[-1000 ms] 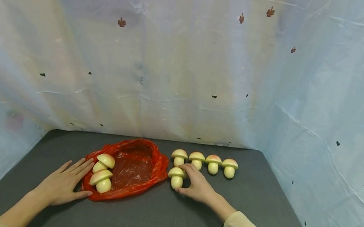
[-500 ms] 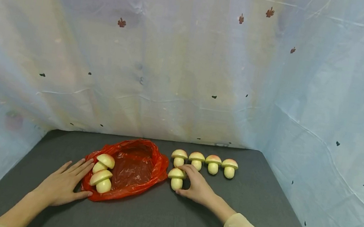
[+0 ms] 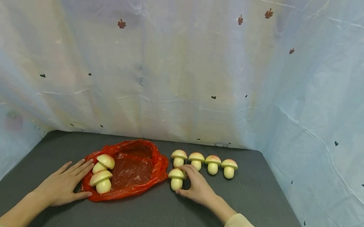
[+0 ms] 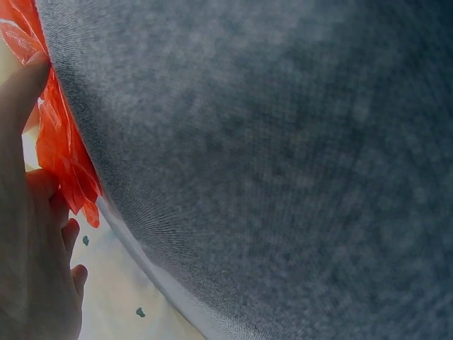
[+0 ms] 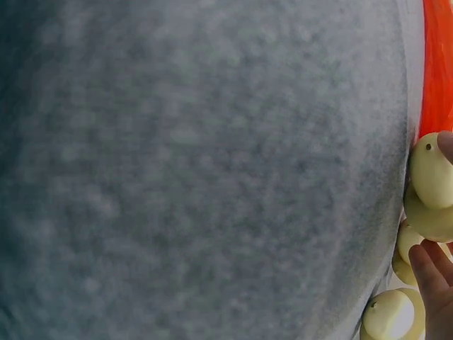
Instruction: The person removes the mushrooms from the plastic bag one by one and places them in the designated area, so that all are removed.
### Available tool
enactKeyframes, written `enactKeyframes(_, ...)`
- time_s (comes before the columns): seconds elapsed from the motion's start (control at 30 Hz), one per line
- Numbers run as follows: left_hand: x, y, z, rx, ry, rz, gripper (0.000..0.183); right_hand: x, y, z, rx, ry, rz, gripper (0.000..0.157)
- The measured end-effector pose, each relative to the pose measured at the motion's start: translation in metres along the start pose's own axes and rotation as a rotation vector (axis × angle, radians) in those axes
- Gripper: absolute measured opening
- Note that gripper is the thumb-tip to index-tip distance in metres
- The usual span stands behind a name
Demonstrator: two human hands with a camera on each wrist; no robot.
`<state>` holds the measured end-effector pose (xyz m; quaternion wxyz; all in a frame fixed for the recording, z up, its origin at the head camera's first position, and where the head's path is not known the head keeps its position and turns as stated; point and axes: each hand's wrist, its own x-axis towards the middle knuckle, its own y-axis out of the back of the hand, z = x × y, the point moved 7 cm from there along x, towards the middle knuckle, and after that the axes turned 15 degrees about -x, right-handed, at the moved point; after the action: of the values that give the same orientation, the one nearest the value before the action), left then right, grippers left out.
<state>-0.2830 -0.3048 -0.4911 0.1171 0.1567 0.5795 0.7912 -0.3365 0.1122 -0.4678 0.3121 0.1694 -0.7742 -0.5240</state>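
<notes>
My left hand (image 3: 61, 186) lies flat with straight, spread fingers on the left edge of an open red plastic bag (image 3: 139, 190). Inside the bag's left side lie two toy mushrooms, an upper mushroom (image 3: 105, 161) and a lower mushroom (image 3: 100, 180). Right of the bag, my right hand (image 3: 198, 186) pinches a pale yellow toy mushroom (image 3: 176, 179) between thumb and fingers, low at the table. In the right wrist view this held mushroom (image 5: 432, 173) shows its stem end. The left wrist view shows my left thumb (image 4: 32, 74) touching the red plastic.
Behind my right hand stands a row of several like mushrooms, from the leftmost mushroom (image 3: 178, 158) to the rightmost mushroom (image 3: 229, 168). A dark grey table (image 3: 140, 223) carries everything. Pale plastic sheeting (image 3: 174, 70) hangs along its back and sides.
The pinched mushroom and my right hand have shifted very slightly toward the near side. My left hand, the bag and the other mushrooms stay as they were.
</notes>
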Motion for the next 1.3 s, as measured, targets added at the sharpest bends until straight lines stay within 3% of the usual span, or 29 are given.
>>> enactKeyframes(0.43, -0.003, 0.0, -0.001, -0.003, 0.013, -0.001, 0.105, 0.009, 0.008, -0.011, 0.006, -0.007, 0.052, 0.078)
enactKeyframes(0.7, -0.005, 0.0, -0.001, -0.005, 0.017, 0.001, 0.105, 0.03, 0.013, -0.04, 0.126, 0.023, 0.077, 0.079)
enactKeyframes(1.3, -0.004, 0.002, 0.005, 0.005, -0.004, 0.03, 0.104, 0.079, -0.013, -0.115, 0.18, 0.124, 0.036, 0.078)
